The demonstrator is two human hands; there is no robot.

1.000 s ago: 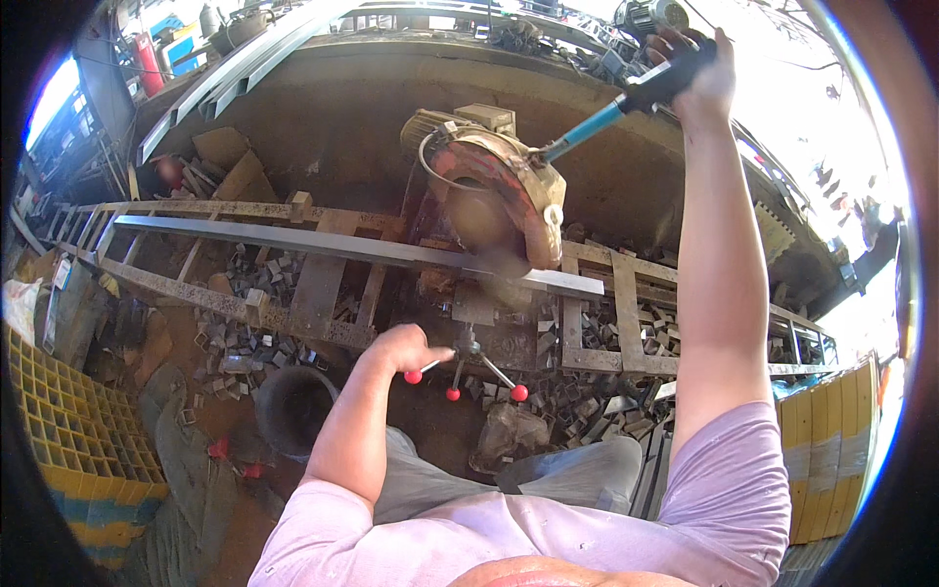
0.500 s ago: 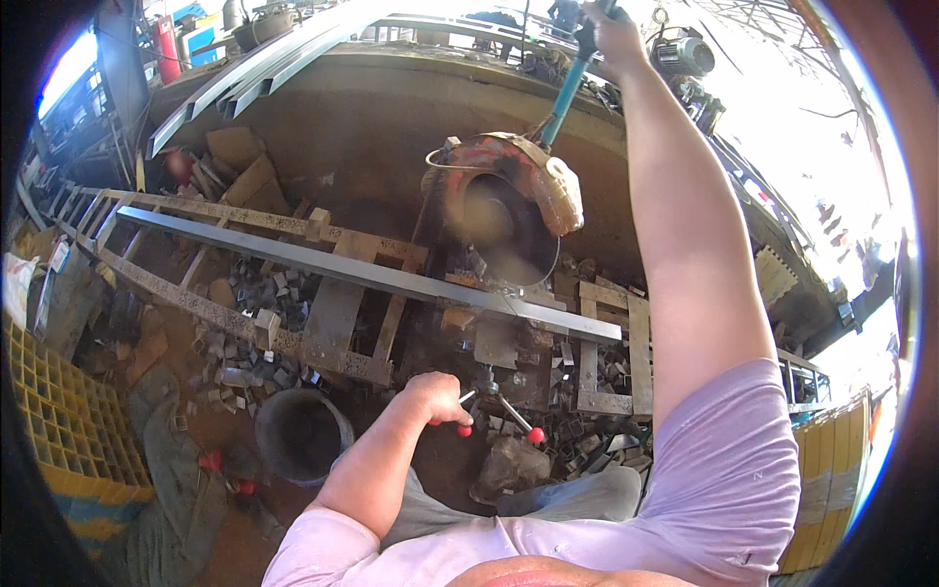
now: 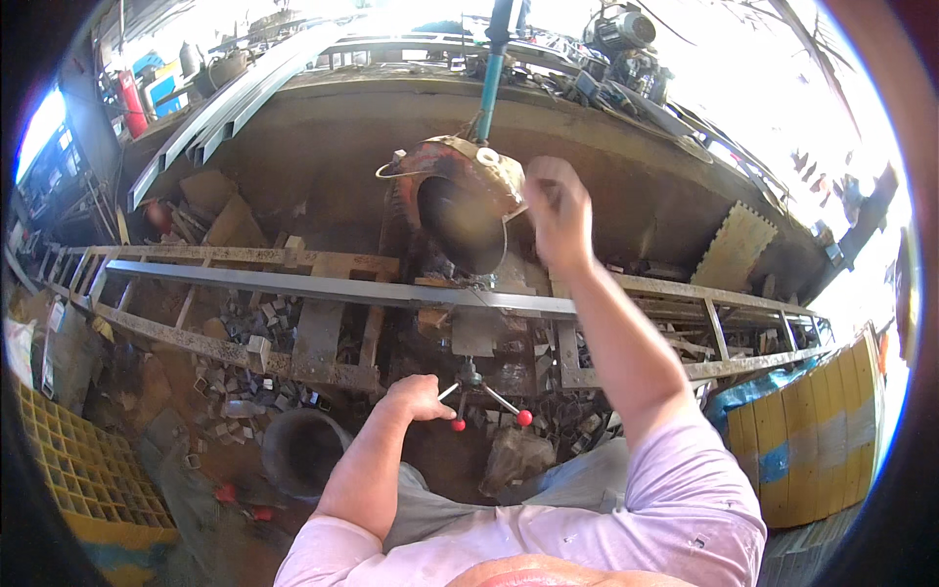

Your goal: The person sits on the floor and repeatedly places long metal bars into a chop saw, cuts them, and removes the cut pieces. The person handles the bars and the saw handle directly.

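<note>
A cut-off saw (image 3: 476,174) with a worn orange-red guard and a round blade stands over a long metal tube (image 3: 342,286). Its teal handle (image 3: 491,90) points up and away from me. Low in front of the saw, my left hand (image 3: 415,397) is closed on a spoke of the clamp handle (image 3: 473,378), whose spokes end in red knobs. My right hand (image 3: 561,210) is in the air just right of the guard, off the teal handle. Motion smears its fingers, and my forearm covers the tube's right end.
Metal frames (image 3: 176,328) run left and right of the saw, with offcuts (image 3: 249,391) scattered below. A bucket (image 3: 305,455) stands by my left leg. Yellow stacks (image 3: 88,470) (image 3: 802,430) flank me. Long channels (image 3: 230,93) jut over the far wall beside a motor (image 3: 626,31).
My right hand has let go of the teal handle and come down beside the guard. The view has shifted a little. My left hand stays on the clamp handle.
</note>
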